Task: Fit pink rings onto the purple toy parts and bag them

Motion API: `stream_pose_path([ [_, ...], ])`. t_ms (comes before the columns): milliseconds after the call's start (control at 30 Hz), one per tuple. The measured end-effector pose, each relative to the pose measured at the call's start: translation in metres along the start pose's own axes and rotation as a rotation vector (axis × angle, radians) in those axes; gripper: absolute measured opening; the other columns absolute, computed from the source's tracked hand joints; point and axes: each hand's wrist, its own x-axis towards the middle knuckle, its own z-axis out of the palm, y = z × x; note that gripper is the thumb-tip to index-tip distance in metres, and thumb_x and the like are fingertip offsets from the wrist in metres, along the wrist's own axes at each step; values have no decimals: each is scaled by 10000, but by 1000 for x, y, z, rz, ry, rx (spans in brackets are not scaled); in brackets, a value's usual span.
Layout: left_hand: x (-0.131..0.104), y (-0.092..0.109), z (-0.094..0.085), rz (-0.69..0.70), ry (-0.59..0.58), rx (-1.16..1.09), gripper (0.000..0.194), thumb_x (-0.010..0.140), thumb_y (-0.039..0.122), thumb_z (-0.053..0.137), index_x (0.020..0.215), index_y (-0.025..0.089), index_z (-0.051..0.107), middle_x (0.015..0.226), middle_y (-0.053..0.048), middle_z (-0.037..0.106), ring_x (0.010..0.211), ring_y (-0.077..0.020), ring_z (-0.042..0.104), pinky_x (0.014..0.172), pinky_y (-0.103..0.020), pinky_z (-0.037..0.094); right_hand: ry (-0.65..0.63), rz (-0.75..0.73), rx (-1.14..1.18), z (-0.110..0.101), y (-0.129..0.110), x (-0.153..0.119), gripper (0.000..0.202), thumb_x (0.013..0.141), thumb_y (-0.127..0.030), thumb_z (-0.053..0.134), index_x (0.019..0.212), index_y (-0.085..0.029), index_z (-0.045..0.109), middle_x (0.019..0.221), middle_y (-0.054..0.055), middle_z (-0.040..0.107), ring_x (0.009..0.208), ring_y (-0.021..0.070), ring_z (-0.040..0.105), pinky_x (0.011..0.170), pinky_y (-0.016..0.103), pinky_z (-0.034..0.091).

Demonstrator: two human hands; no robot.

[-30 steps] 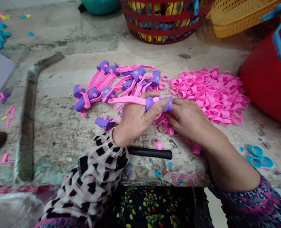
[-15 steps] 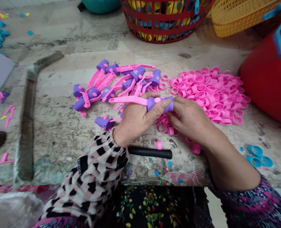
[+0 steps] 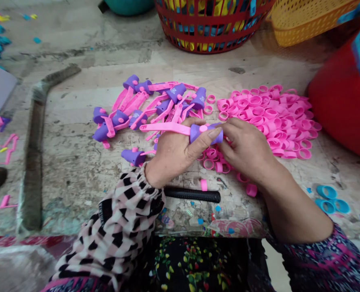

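My left hand (image 3: 175,156) is closed around a purple plastic cup-shaped piece with a long pink handle (image 3: 166,128); the thumb presses along its side. The handle points left over the back of that hand. At the piece's right end, the curled fingers of my right hand (image 3: 248,150) touch its rim. Whatever those fingertips pinch is hidden. Behind my left hand lie several similar purple pieces with pink handles (image 3: 119,119). A large heap of pink rings (image 3: 259,115) spreads beyond and beside my right hand.
A black tool handle (image 3: 198,194) lies near the table's front edge. Blue rings (image 3: 326,191) sit at right, by a red rounded container (image 3: 344,97). Behind stand a filled red basket (image 3: 210,40) and a yellow basket (image 3: 307,24). A bent strip (image 3: 33,162) lies left.
Both hands stay almost in place with the purple piece. The right fingers have shifted very slightly at its end. The view has moved a touch.
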Motion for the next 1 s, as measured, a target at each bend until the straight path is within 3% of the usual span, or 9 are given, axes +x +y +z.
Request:
stream_pose_path([
  [600, -1, 0, 1, 4, -9, 27, 518, 847, 649, 473, 1093, 214, 609, 997, -52, 714, 913, -204, 663, 807, -344, 506, -6, 23, 3, -1, -1, -1, 288, 868, -190, 428, 1018, -147, 671, 960, 133, 672, 845, 258, 603, 678, 336, 403],
  [1000, -1, 0, 2, 9, -11, 48, 524, 836, 661, 477, 1093, 223, 607, 1007, -50, 716, 897, -206, 666, 807, -347, 504, -70, 48, -61, -1, -1, -1, 284, 862, -186, 419, 997, -152, 666, 931, 123, 680, 783, 245, 600, 619, 319, 361],
])
